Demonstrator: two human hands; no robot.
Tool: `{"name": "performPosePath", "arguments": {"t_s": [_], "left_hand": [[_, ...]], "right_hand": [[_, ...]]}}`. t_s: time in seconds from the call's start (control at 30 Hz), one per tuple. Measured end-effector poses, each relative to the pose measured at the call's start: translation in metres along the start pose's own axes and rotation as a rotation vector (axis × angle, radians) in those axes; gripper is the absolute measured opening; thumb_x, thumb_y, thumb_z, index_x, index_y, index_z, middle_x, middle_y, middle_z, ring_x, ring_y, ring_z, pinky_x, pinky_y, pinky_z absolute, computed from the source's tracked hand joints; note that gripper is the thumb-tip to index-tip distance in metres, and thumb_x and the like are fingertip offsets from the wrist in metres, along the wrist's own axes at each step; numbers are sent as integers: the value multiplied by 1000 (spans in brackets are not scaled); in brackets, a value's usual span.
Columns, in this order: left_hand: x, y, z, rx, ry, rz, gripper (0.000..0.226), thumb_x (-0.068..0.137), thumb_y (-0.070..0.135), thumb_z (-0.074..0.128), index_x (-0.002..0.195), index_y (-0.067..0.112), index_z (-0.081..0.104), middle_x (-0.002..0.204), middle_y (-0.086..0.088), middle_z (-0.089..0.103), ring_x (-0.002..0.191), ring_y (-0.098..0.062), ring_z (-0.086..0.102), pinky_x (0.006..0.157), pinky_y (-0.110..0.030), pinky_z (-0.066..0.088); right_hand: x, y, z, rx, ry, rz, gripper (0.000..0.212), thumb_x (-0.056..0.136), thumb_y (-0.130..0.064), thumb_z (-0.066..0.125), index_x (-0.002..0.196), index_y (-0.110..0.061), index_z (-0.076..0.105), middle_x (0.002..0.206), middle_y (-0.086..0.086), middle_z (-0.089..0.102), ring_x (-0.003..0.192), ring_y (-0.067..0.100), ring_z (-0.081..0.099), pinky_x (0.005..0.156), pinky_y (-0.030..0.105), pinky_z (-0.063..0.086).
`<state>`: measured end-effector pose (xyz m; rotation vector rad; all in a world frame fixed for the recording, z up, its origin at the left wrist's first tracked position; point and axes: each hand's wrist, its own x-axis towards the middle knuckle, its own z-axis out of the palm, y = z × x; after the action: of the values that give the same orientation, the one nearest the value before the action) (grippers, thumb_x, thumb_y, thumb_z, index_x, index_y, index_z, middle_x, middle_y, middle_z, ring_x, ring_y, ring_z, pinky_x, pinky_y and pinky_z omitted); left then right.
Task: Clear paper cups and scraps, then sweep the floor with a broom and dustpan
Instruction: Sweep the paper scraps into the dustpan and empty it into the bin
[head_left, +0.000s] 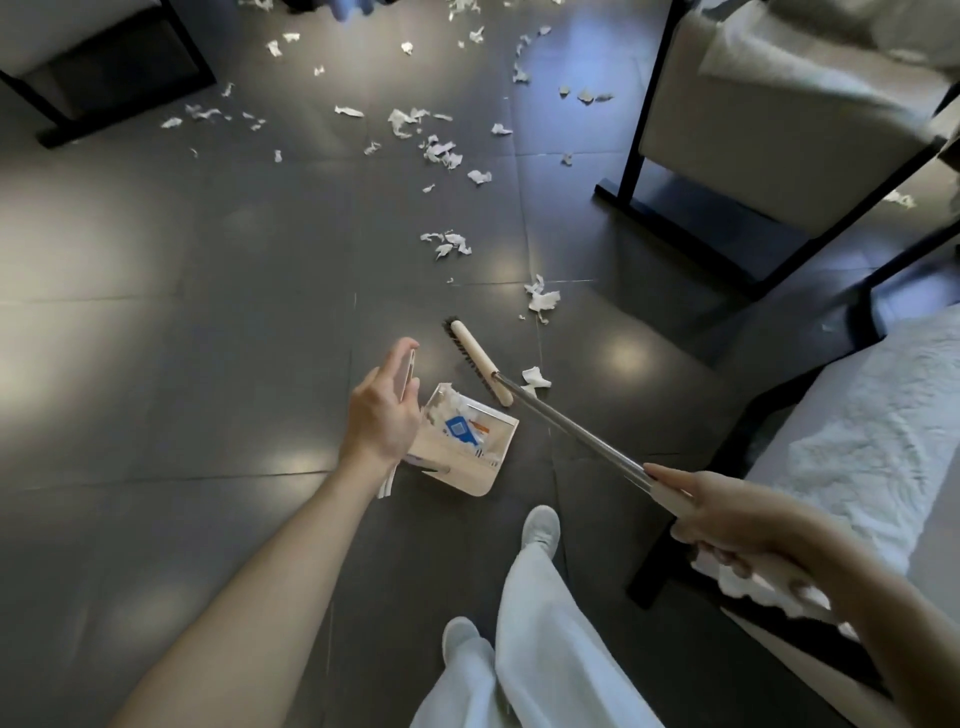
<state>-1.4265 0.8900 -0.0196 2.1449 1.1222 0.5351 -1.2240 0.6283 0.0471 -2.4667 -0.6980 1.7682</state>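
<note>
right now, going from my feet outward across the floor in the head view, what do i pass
front shoe → dustpan → head of the broom → crumpled paper wad → small bunch of scraps → wide scatter of scraps

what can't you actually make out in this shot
All in the head view:
- The print on the blue packet in the dustpan is too small to read.
- The dustpan's handle is mostly hidden behind the left hand.
- The top end of the broom handle is covered by the right hand.
- The farthest scraps are cut off by the top edge.
</note>
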Motion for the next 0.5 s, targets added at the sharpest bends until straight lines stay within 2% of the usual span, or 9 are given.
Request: {"name": "performPosePath", "arguments": {"t_s": [0.1, 0.2, 0.33, 0.4, 0.5], "left_hand": [[26, 7, 12, 27, -13, 0, 43, 89, 2, 59, 129, 17, 57, 108, -18, 67, 96, -38, 63, 78, -30, 42], [48, 15, 30, 23, -64, -18, 43, 89, 3, 59, 129, 19, 57, 110, -17, 67, 99, -37, 62, 80, -29, 42], [77, 35, 60, 35, -86, 1, 42, 89, 3, 59, 128, 17, 58, 109, -15, 68, 97, -37, 62, 76, -22, 36], [90, 45, 72, 30, -62, 2, 42, 89, 2, 59, 128, 16, 57, 108, -16, 67, 95, -37, 62, 73, -18, 32], [105, 62, 87, 24, -64, 9, 43, 89, 1, 59, 129, 16, 57, 105, -18, 67, 93, -38, 61, 76, -25, 37]], "right_hand": [[19, 2, -34, -25, 53, 1, 82, 86, -3, 49, 151, -41, 15, 57, 2, 52, 37, 9, 48, 40, 21, 41], [38, 5, -63, -54, 92, 45, 84, 84, -5, 45, 151, -44, 13, 67, 5, 59, 37, 11, 52, 42, 22, 45], [67, 2, -89, -170, 120, 91, 83, 82, -4, 41, 151, -41, 13, 78, 4, 59, 51, 13, 59, 48, 25, 52], [81, -4, -92, -180, 96, 86, 81, 83, -5, 41, 152, -37, 13, 74, 0, 55, 53, 11, 55, 44, 22, 48], [92, -8, -88, -88, 11, 49, 79, 84, -6, 44, 152, -34, 15, 64, -3, 52, 48, 9, 50, 42, 20, 42]]}}
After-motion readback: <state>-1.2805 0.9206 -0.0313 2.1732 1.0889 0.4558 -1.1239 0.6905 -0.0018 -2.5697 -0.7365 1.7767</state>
